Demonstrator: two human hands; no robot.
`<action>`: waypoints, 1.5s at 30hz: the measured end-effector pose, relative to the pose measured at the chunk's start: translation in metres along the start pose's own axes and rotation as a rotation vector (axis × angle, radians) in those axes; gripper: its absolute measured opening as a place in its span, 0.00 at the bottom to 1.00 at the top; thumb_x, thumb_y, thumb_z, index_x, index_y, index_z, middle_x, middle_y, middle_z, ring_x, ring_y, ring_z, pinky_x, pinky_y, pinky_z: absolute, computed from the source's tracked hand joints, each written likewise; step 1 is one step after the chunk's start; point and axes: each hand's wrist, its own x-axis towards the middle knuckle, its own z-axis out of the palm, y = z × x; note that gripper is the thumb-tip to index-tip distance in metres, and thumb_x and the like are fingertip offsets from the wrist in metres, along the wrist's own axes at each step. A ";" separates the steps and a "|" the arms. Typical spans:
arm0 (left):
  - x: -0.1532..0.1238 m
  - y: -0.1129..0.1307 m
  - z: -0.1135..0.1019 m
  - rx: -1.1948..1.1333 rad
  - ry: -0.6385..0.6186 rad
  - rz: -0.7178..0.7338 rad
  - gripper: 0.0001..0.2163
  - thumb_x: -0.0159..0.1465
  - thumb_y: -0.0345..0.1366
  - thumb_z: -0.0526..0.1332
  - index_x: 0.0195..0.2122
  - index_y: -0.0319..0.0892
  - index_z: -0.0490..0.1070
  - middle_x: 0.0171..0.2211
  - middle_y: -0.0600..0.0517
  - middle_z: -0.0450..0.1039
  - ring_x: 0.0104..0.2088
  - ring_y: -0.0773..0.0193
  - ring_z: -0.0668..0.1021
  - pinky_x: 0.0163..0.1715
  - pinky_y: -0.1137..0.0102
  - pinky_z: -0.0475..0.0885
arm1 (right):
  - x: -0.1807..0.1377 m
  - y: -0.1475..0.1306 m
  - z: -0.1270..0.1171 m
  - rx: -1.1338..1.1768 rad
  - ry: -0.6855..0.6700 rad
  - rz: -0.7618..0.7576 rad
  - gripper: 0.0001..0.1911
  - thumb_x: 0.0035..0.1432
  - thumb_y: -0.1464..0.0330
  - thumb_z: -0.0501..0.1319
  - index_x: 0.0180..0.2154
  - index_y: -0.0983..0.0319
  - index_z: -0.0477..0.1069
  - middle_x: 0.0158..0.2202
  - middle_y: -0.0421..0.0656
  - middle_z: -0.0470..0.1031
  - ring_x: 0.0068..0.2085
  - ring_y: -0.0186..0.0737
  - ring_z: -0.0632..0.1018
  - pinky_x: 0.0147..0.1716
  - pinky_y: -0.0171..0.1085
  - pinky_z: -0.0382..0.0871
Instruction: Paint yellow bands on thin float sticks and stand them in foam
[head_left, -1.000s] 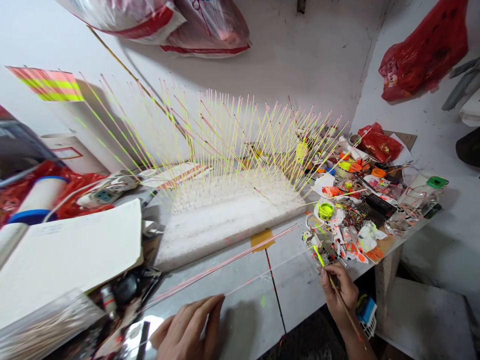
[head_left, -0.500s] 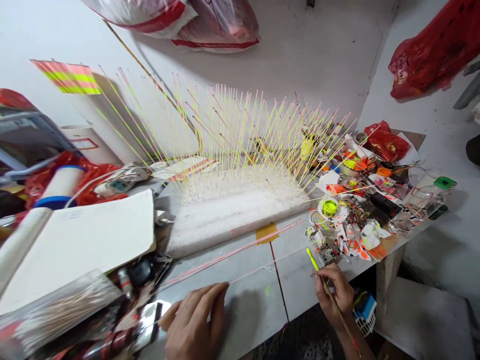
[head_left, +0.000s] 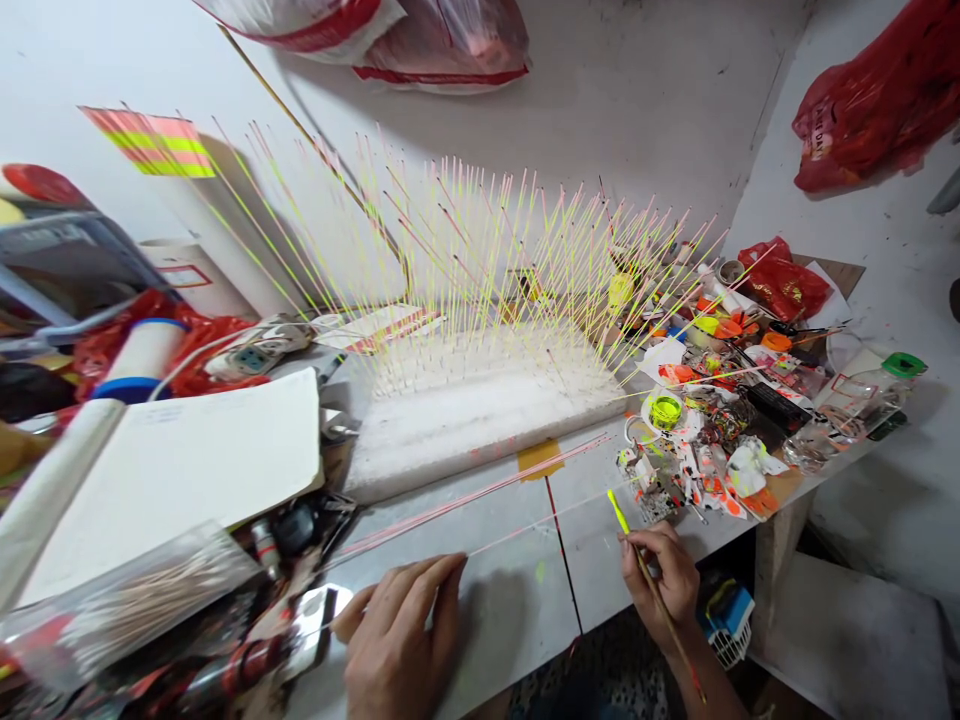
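My left hand [head_left: 405,625] is closed in a pinch on a thin pale stick [head_left: 521,527], which points right across the table. In my right hand [head_left: 664,578] is a paintbrush [head_left: 617,510], its bristles coated in bright yellow-green paint. The brush tip is near the far end of the stick; I cannot tell whether they touch. Several loose pink sticks [head_left: 480,492] lie just behind it. Beyond them, a white foam block [head_left: 480,425] holds many upright thin sticks painted pink and yellow-green.
An open jar of yellow-green paint [head_left: 665,411] stands at right among paint-smeared scraps and a clear bottle [head_left: 870,395] with a green cap. To the left are an open notebook [head_left: 202,470], a bag of cotton swabs [head_left: 142,600] and a power strip [head_left: 262,352].
The whole view has shifted slightly, so the table's things appear farther right. My right hand with the brush has moved a little left relative to the table. Both hands keep their grips.
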 end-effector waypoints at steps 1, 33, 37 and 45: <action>0.000 0.000 0.000 -0.004 0.000 -0.004 0.05 0.70 0.32 0.55 0.39 0.42 0.71 0.29 0.52 0.76 0.29 0.66 0.77 0.36 0.68 0.63 | 0.000 0.000 0.000 -0.003 -0.002 0.005 0.05 0.64 0.74 0.60 0.40 0.59 0.72 0.30 0.39 0.75 0.27 0.32 0.71 0.26 0.30 0.69; 0.001 0.006 -0.001 -0.096 0.012 -0.092 0.05 0.67 0.28 0.58 0.38 0.44 0.72 0.30 0.54 0.78 0.29 0.67 0.78 0.36 0.68 0.62 | -0.005 -0.014 0.014 0.076 -0.063 -0.021 0.05 0.63 0.74 0.60 0.41 0.59 0.71 0.31 0.41 0.78 0.28 0.35 0.74 0.25 0.32 0.70; 0.001 0.006 -0.002 -0.089 0.011 -0.079 0.05 0.67 0.28 0.58 0.39 0.43 0.71 0.29 0.54 0.77 0.29 0.67 0.78 0.36 0.68 0.62 | -0.004 -0.014 0.013 0.062 -0.057 -0.025 0.05 0.64 0.73 0.60 0.41 0.59 0.72 0.31 0.41 0.77 0.27 0.34 0.74 0.25 0.32 0.70; -0.001 0.006 -0.001 -0.104 0.017 -0.100 0.05 0.67 0.28 0.58 0.39 0.44 0.72 0.30 0.54 0.78 0.29 0.67 0.78 0.36 0.68 0.62 | -0.006 -0.011 0.011 0.053 -0.037 0.027 0.04 0.65 0.73 0.60 0.40 0.59 0.73 0.31 0.41 0.77 0.27 0.33 0.74 0.26 0.32 0.71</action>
